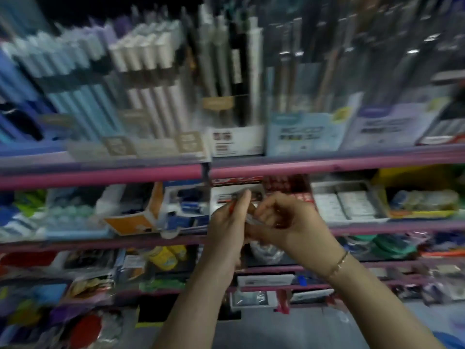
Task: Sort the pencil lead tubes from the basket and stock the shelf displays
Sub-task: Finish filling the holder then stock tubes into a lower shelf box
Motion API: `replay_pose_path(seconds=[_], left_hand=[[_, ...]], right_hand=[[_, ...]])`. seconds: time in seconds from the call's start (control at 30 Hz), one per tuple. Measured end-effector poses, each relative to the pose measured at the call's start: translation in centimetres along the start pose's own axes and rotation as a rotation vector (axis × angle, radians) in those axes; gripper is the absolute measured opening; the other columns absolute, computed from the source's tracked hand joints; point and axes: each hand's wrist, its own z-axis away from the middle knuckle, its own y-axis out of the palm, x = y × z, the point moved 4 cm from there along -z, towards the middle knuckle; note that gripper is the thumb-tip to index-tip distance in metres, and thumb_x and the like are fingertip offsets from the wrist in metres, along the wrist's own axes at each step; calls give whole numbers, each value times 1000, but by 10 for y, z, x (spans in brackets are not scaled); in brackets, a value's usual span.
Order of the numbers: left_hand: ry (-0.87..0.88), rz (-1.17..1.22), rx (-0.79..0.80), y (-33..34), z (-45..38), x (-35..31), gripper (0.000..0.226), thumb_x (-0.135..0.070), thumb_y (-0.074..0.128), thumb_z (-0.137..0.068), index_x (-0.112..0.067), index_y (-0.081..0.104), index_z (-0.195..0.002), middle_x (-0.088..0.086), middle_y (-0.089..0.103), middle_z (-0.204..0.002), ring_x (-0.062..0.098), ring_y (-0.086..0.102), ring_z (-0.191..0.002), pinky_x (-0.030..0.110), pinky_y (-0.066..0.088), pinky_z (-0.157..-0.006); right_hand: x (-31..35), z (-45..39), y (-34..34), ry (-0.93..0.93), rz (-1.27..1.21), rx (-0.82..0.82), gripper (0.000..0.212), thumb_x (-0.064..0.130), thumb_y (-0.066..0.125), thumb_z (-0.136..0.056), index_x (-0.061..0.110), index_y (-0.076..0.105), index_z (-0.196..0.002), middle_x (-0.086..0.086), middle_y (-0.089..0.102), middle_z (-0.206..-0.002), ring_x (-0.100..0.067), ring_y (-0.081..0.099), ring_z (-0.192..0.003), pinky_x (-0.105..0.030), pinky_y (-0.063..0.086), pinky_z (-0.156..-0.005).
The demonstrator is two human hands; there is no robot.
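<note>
Both my hands are raised in front of the middle pink shelf [100,176]. My left hand [227,227] holds slim pencil lead tubes [232,204], one with a red-orange side, pinched at its fingertips. My right hand [281,222] curls around a clear tube [251,220] close beside the left hand. Just behind them sits a white and red display box [235,192] on the shelf. The frame is blurred, so I cannot make out tube labels. No basket is in view.
Boxed pens [151,96] stand on the upper shelf. An orange and white carton [141,217] lies left of my hands, a tray of white boxes [344,202] to the right. Lower shelves hold mixed packets [264,280].
</note>
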Motion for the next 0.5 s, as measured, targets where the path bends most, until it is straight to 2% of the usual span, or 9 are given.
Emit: replay_pose_path(seconds=[0.07,0.1,0.2,0.27,0.37,0.43,0.5], left_hand=[[31,7,72,43,7,-2,29,-49,65,-81,-23,73,-72,7,72,-76,28,69,-78,44,56,-76],[44,21,124,63,11,-3,28,-48,68,-79,-21,72,-72,9,71,-76,28,68,-77,43,57,-76],[67,112,301,126,26,-8,16,-34,72,-74,-18,73,-78,7,71,-76,18,69,-71,26,55,-63],[90,91,359,165,37,-8,12,-29,72,-74,-22,75,-82,5,74,-79,17,71,-75,24,54,-65],[207,-44,285,213,49,-9,11,-18,74,-77,-28,74,-78,-1,74,-75,8,70,-71,16,51,-62],[313,-130,290,242,60,-11,19,-11,76,-75,-30,71,-75,-5,73,-71,4,69,-66,11,48,-57],[415,-212,329,269,73,-14,23,-13,79,-72,-34,70,-77,-9,72,-71,3,68,-66,10,48,-57]], right_hand=[[-9,12,-44,19,-61,-61,10,-4,70,-77,4,66,-80,-7,69,-65,-10,64,-60,-24,55,-58],[-14,19,-68,44,-128,-90,10,-6,66,-80,4,67,-80,-4,70,-63,-9,65,-56,-20,54,-55],[-28,43,-140,122,-372,-144,9,-4,57,-86,-1,65,-84,-11,70,-64,-17,68,-54,-24,56,-52],[-36,58,-182,131,-366,-162,7,-3,57,-87,-5,64,-87,-15,70,-67,-20,68,-56,-26,56,-54],[-43,78,-234,77,-149,-162,5,-4,60,-86,-8,63,-87,-17,65,-72,-19,64,-65,-28,54,-64],[-40,90,-262,-19,162,-135,2,1,64,-85,1,65,-86,-8,65,-78,-15,61,-73,-26,52,-71],[-29,100,-289,-139,368,-163,11,5,67,-83,14,66,-89,-1,65,-81,-10,60,-75,-23,51,-71]])
